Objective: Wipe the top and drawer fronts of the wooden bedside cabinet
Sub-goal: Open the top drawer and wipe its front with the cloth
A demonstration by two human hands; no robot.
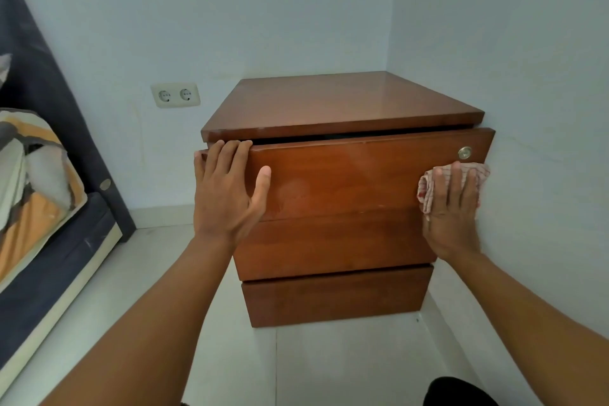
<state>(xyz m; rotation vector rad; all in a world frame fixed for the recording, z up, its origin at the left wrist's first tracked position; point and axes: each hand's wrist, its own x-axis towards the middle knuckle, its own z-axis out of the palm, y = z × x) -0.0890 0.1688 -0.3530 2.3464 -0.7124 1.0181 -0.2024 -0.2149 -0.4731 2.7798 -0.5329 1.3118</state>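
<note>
The wooden bedside cabinet [342,102] stands in the room's corner, with three drawer fronts below its glossy top. The top drawer [346,175] is pulled out a little and has a round metal lock at its right. My left hand [227,188] grips the drawer's upper left corner, fingers hooked over the top edge, thumb flat on the front. My right hand [451,208] presses a red-and-white checked cloth [428,188] flat against the right end of the top drawer front, just below the lock.
A double wall socket [175,95] sits left of the cabinet. A bed [49,241] with a dark frame and orange-and-white bedding fills the left edge. The right wall touches the cabinet's side. Pale tiled floor [329,366] lies in front.
</note>
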